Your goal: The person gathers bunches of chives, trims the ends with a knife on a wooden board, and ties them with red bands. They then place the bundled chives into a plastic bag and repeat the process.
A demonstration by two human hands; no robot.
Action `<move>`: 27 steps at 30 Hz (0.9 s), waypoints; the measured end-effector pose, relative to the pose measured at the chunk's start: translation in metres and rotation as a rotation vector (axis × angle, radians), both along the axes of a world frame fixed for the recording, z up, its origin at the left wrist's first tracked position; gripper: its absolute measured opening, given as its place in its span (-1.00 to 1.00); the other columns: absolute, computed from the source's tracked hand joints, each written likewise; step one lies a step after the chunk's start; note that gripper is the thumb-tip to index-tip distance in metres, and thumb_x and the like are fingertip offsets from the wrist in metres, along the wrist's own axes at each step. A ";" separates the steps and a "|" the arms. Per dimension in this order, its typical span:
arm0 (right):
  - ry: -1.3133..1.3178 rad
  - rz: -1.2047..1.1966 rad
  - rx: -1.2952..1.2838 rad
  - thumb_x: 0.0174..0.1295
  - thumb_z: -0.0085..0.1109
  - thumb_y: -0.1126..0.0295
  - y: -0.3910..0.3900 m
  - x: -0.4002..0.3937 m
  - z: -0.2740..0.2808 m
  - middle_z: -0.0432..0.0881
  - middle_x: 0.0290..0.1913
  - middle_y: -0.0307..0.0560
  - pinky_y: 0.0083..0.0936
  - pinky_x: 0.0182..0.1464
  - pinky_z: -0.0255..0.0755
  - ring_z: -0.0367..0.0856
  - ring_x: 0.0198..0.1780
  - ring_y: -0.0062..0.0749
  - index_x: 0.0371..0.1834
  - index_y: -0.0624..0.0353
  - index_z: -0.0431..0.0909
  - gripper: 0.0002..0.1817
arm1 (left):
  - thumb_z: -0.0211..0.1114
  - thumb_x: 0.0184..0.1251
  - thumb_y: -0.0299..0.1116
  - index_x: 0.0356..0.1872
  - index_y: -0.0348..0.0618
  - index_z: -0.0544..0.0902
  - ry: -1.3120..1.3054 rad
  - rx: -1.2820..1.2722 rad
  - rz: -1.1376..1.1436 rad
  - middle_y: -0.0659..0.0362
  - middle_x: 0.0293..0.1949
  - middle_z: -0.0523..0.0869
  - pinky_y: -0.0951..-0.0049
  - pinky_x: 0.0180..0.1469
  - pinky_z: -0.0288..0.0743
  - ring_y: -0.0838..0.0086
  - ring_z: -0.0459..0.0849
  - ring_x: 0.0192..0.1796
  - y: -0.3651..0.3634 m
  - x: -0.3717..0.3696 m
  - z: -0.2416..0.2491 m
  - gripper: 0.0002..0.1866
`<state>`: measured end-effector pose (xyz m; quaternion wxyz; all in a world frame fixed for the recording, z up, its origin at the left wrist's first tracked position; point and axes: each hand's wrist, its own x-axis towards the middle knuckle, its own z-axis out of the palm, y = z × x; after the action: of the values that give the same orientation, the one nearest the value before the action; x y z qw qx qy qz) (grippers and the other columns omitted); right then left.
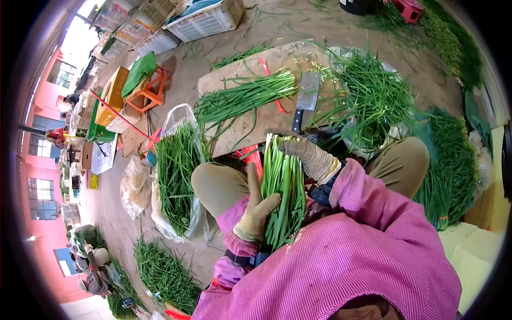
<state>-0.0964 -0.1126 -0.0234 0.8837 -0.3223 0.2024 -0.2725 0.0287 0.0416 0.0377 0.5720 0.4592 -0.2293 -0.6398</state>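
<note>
A bunch of garlic chives (285,186) stands over my lap, its pale cut ends at the top and green leaves toward my body. My left hand (256,213), in a tan glove, grips its left side, thumb across the stalks and index finger stretched along them. My right hand (314,160), in a striped, dirty glove, closes around the pale ends from the right. Ahead lies a wooden board (234,125) bearing another bunch of chives (248,96), a red tie (274,90) and a cleaver (308,96) with a black handle. Red strips (252,156) lie beside my left knee.
A plastic bag of chives (178,176) stands at left, a loose heap (373,96) at right. Tied bunches (448,170) lie far right. An orange stool (149,90), a white crate (205,21) and a crumpled bag (137,184) are farther off. People work at lower left.
</note>
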 end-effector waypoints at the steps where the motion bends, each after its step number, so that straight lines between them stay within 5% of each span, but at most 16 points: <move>1: -0.012 -0.049 -0.033 0.27 0.35 0.22 0.000 0.001 -0.004 0.70 -0.09 -0.28 -0.55 -0.03 0.56 0.65 -0.13 -0.60 0.21 0.14 0.55 -0.53 | 0.18 0.33 -0.47 0.52 -0.25 0.15 0.005 0.004 -0.001 -0.01 0.39 0.37 0.31 0.34 0.37 0.31 0.48 0.30 -0.002 0.001 -0.002 -0.27; 4: 0.047 0.035 -0.194 0.27 0.35 0.15 -0.005 -0.003 -0.004 0.64 0.11 -0.19 -0.49 0.20 0.47 0.60 0.09 -0.52 0.35 0.20 0.41 -0.36 | -0.02 0.37 -0.61 0.53 -0.41 -0.02 -0.969 -0.379 -0.219 -0.21 0.53 0.06 0.27 0.56 -0.09 0.07 0.05 0.58 -0.003 0.011 -0.020 -0.29; 5: 0.060 0.001 -0.366 0.28 0.34 0.11 -0.008 0.001 -0.014 0.62 0.17 -0.16 -0.47 0.24 0.43 0.57 0.14 -0.51 0.38 0.20 0.37 -0.32 | -0.01 0.36 -0.61 0.52 -0.42 0.02 -0.919 -0.347 -0.201 -0.26 0.53 0.06 0.27 0.56 -0.11 0.03 0.01 0.59 -0.002 0.010 -0.027 -0.30; 7: 0.000 0.094 -0.279 0.26 0.35 0.09 -0.008 0.001 -0.007 0.59 0.22 -0.07 -0.47 0.30 0.40 0.54 0.22 -0.42 0.47 0.23 0.23 -0.20 | 0.01 0.36 -0.60 0.51 -0.39 0.10 -0.982 -0.369 -0.256 -0.26 0.52 0.10 0.27 0.56 -0.12 0.03 0.02 0.59 -0.005 0.006 -0.020 -0.33; 10: 0.101 0.096 -0.322 0.25 0.36 0.15 -0.006 -0.001 0.022 0.65 0.10 0.01 -0.41 0.21 0.50 0.63 0.13 -0.30 0.36 0.24 0.33 -0.31 | 0.03 0.38 -0.58 0.50 -0.35 0.18 -0.955 -0.319 -0.306 -0.23 0.51 0.13 0.29 0.56 -0.11 0.08 0.03 0.59 -0.008 0.005 -0.018 -0.37; 12: 0.011 0.017 -0.181 0.26 0.31 0.27 -0.006 -0.002 0.025 0.69 -0.05 -0.01 -0.48 0.01 0.59 0.70 -0.10 -0.43 0.02 0.19 0.57 -0.66 | 0.04 0.39 -0.57 0.49 -0.32 0.19 -0.936 -0.342 -0.330 -0.21 0.51 0.14 0.30 0.55 -0.11 0.10 0.04 0.59 -0.016 0.009 -0.006 -0.37; 15: -0.155 -0.106 -0.156 0.25 0.28 0.32 -0.028 -0.015 0.078 0.70 -0.20 -0.07 -0.47 -0.07 0.60 0.70 -0.19 -0.41 -0.07 0.18 0.57 -0.75 | 0.05 0.37 -0.54 0.43 -0.30 0.34 -0.850 -0.468 -0.280 -0.17 0.51 0.17 0.29 0.55 -0.09 0.12 0.08 0.58 -0.035 0.014 0.032 -0.44; 18: 0.032 -0.294 -0.370 0.23 0.26 0.34 -0.076 -0.042 0.133 0.69 -0.30 -0.12 -0.51 -0.11 0.56 0.68 -0.22 -0.43 -0.09 0.16 0.61 -0.77 | 0.11 0.32 -0.47 0.34 -0.25 0.47 -1.090 -0.721 -0.154 -0.21 0.50 0.16 0.12 0.53 0.01 -0.06 0.09 0.55 -0.067 0.016 0.090 -0.48; 20: 0.453 -0.506 -0.794 0.23 0.27 0.33 -0.100 -0.047 0.152 0.70 -0.22 -0.16 -0.49 0.04 0.49 0.64 -0.14 -0.45 -0.05 0.20 0.60 -0.72 | 0.21 0.30 -0.30 0.29 -0.08 0.55 -1.518 -0.961 -0.111 -0.23 0.49 0.15 -0.07 0.48 0.05 -0.27 0.10 0.50 -0.093 0.004 0.116 -0.50; 23: 0.586 -0.588 -0.997 0.23 0.28 0.34 -0.094 -0.060 0.205 0.70 -0.23 -0.23 -0.53 0.08 0.41 0.58 -0.12 -0.54 -0.12 0.20 0.64 -0.77 | 0.25 0.31 -0.13 0.32 0.08 0.54 -1.861 -1.051 -0.138 -0.22 0.50 0.12 -0.20 0.48 -0.11 -0.30 0.03 0.50 -0.122 -0.031 0.133 -0.47; 27: 0.286 -0.724 -1.017 0.22 0.27 0.35 -0.128 -0.108 0.240 0.67 -0.29 -0.23 -0.59 -0.13 0.48 0.59 -0.28 -0.55 -0.14 0.16 0.63 -0.80 | 0.32 0.24 -0.08 0.23 0.11 0.60 -1.778 -1.108 -0.099 -0.14 0.50 0.15 -0.25 0.49 -0.13 -0.24 0.00 0.52 -0.134 -0.059 0.090 -0.49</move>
<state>-0.2041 -0.2403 0.2163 0.4366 -0.6456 0.2599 -0.5701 -0.0302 -0.0922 0.1272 0.3011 0.4278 -0.8464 0.0999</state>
